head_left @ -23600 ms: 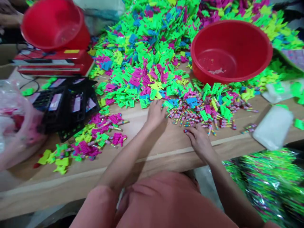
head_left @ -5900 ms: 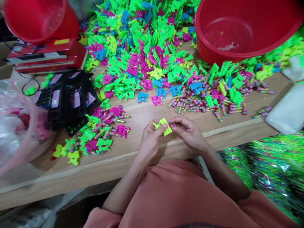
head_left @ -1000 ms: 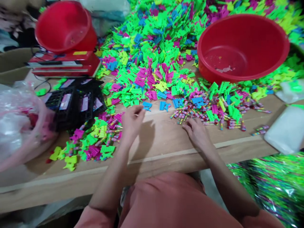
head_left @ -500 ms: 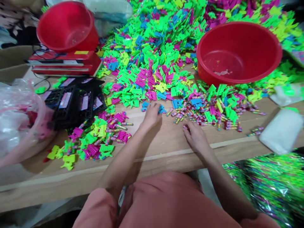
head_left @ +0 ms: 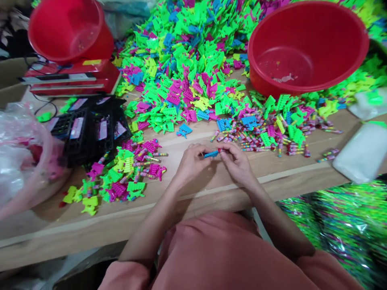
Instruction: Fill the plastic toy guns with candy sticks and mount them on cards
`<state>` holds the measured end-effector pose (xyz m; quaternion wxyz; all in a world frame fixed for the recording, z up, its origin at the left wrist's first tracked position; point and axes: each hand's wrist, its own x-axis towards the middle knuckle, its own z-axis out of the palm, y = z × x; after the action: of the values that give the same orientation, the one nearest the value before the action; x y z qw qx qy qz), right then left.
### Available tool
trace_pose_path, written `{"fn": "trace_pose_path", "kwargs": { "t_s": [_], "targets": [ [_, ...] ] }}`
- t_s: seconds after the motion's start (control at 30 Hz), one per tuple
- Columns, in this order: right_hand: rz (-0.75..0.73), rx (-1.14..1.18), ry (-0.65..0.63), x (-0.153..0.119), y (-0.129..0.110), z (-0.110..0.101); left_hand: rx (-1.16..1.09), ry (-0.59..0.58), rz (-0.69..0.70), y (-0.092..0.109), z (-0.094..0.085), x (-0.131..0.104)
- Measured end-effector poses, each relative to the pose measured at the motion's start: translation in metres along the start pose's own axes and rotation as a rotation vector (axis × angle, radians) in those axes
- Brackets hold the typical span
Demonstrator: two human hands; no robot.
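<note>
My left hand (head_left: 190, 162) pinches a blue plastic toy piece (head_left: 210, 154) between thumb and fingers, just above the wooden table (head_left: 196, 203). Facing it, my right hand (head_left: 238, 164) has its fingertips closed on a small printed tube, of which mainly a red end (head_left: 219, 150) shows. That red end meets or nearly meets the right end of the blue piece; I cannot tell whether they are joined. Another blue toy piece (head_left: 184, 130) lies on the wood beyond my left hand. Past my right hand are many loose printed tubes (head_left: 246, 139) with red ends.
A large heap of green, pink, yellow and blue toy pieces (head_left: 181, 72) covers the back. Red basins (head_left: 305, 44) stand right and left, the left one on a red scale (head_left: 72, 78). Black plastic frames (head_left: 87, 129), a mixed pile (head_left: 125, 171) and a pink bag (head_left: 48, 169) lie left.
Both hands have come together in front of me. My left hand has lifted a blue toy piece off the table, and my right has picked up a tube. One blue piece stays behind.
</note>
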<state>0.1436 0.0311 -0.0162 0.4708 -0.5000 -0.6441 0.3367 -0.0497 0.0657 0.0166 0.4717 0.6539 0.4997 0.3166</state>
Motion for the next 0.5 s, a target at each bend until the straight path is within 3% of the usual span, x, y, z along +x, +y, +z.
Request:
{"fn": "trace_pose_path", "kwargs": {
  "t_s": [0.1, 0.2, 0.5],
  "targets": [
    [0.041, 0.115, -0.082, -0.006, 0.0, -0.001, -0.307, 0.065, -0.168, 0.006, 0.004, -0.009],
    [0.089, 0.231, -0.12, -0.012, 0.0, 0.0, -0.521, 0.151, -0.23, 0.004, 0.009, -0.014],
    [0.27, 0.442, -0.12, -0.02, 0.004, 0.006, -0.64, 0.113, -0.286, 0.01, 0.013, -0.028]
  ]
}}
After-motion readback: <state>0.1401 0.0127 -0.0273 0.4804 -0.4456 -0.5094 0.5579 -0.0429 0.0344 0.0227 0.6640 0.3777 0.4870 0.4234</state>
